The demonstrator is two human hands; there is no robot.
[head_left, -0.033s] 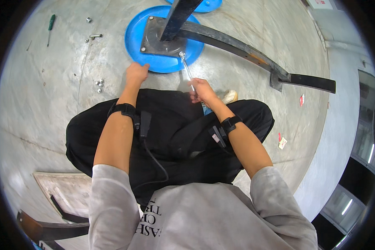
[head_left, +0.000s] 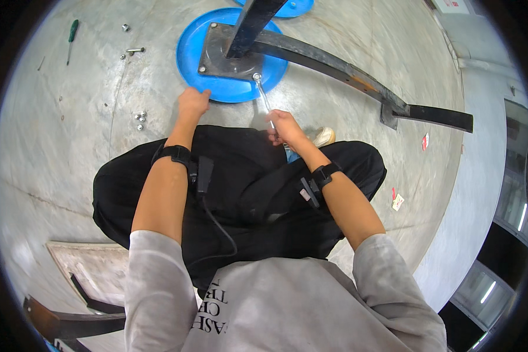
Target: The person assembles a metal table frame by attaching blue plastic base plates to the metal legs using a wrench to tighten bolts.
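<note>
A black square metal plate (head_left: 217, 56) lies on a round blue disc (head_left: 189, 67), with bolts at its corners. My right hand (head_left: 283, 126) is closed round the handle of a silver wrench (head_left: 263, 97). The wrench's round head sits over the plate's near right corner bolt. My left hand (head_left: 192, 104) is curled at the disc's near left rim, thumb against the edge; its fingertips are hidden. From the plate rises a black metal post (head_left: 249, 29), and a curved black bar (head_left: 328, 66) runs from it to the right.
On the floor at left lie a green-handled screwdriver (head_left: 71, 35), a long bolt (head_left: 135, 50) and several nuts (head_left: 141, 119). A second blue disc (head_left: 293, 8) is at the far edge. A pale board (head_left: 91, 267) and another black frame part (head_left: 79, 324) lie at lower left.
</note>
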